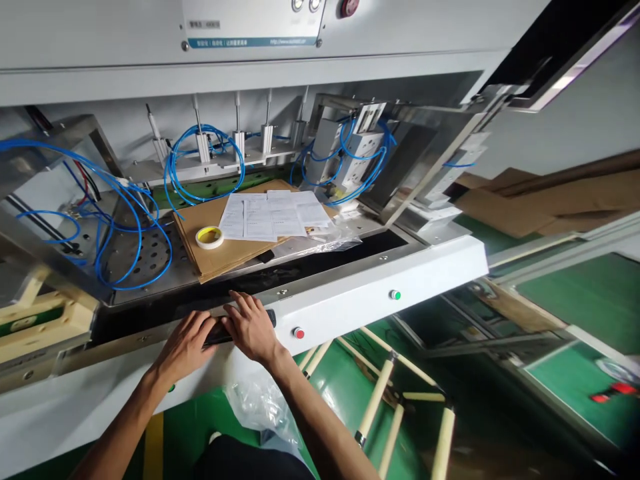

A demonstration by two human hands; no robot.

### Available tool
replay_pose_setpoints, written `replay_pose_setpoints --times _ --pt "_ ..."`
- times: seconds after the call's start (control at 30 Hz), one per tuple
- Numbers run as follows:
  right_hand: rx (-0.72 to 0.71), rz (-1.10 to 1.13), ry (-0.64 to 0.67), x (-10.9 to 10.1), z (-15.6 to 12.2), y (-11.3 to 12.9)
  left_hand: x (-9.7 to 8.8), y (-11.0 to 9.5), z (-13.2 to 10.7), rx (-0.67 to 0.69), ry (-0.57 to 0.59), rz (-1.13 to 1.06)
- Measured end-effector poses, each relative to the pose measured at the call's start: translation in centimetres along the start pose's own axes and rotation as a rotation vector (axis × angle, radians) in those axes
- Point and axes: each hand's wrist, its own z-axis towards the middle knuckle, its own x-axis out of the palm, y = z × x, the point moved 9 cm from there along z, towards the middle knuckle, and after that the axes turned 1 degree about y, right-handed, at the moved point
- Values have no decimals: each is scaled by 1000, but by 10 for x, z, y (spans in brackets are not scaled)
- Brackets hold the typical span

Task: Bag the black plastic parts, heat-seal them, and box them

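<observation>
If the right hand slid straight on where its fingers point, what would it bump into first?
Beyond the dark strip, the right hand would probably first meet the near corner of the brown cardboard, though depth is unclear here.

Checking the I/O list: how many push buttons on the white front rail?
3: a red button right of the right hand, a green button farther right, another green button partly hidden by the left forearm. The arms may hide more.

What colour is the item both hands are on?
The item looks black where uncovered, seen best in the head view.
</observation>
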Motion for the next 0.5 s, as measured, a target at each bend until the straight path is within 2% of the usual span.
replay_pose_setpoints --times 0.07,0.13,0.2,0.27,0.33,0.4,0.5 --pt "89 115 -202 -15 -26 2 -5 1 0 0 24 -74" --pt "322 309 -441 -21 -65 -6 -7 3 -4 -80 45 -199" --pt "630 586 -555 -3 -107 -16 -1 5 -14 -222 67 -379" --pt "801 937 -488 31 -130 -12 15 0 -30 -372 81 -585" --pt "816 1235 -375 54 -139 3 38 -10 -52 -488 87 -742" --pt "819 1383 -352 59 -152 13 62 -24 -78 -527 94 -797" --pt "950 1384 -396 58 -191 19 85 -50 -116 -411 114 -736"
